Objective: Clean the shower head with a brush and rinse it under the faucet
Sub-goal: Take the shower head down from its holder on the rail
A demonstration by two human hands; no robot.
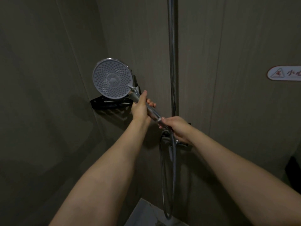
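1. The shower head (pixel 112 79) is in the air in front of you, its round nozzle face turned toward you. It sits just beyond your upper grip, up and to the left of it.
2. Your left hand (pixel 140 108) is wrapped closed around the chrome handle (pixel 152 111), just below the face.
3. Your right hand (pixel 176 128) is pinched closed on the handle's lower end, where the hose (pixel 167 176) joins. The hose hangs in a loop beneath this grip.
4. No brush or running water shows, so you appear to be at the start: either just holding the head or unscrewing it from the hose.
5. Next, you likely need your left hand steady while your right twists the joint, or frees itself to fetch a brush.
6. Behind your left grip sits a black corner shelf (pixel 110 103); right of both grips runs the riser pipe (pixel 172 54).
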